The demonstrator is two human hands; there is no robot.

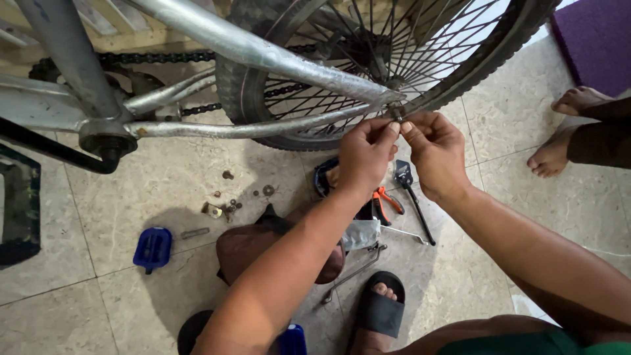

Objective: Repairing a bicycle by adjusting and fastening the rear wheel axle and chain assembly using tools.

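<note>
Hands meet at the rear axle end [396,113] of a silver bicycle frame [263,52], where the stays join beside the spoked wheel [368,46]. The axle points toward the viewer, at twelve o'clock from both wrists. Left hand [365,154] pinches the small axle nut from nine o'clock; right hand [434,151] pinches from three o'clock. Both grips are nearly closed, fingertips touching the fitting. Pliers [388,200] and loose nuts [227,207] lie on the floor [98,283] below.

We count one spoked wheel [368,59], one blue pedal [152,248] and one pair of orange-handled pliers [384,200]. We see our two hands [365,154] [435,152] and two bare feet [551,156] [578,100] of another person.
</note>
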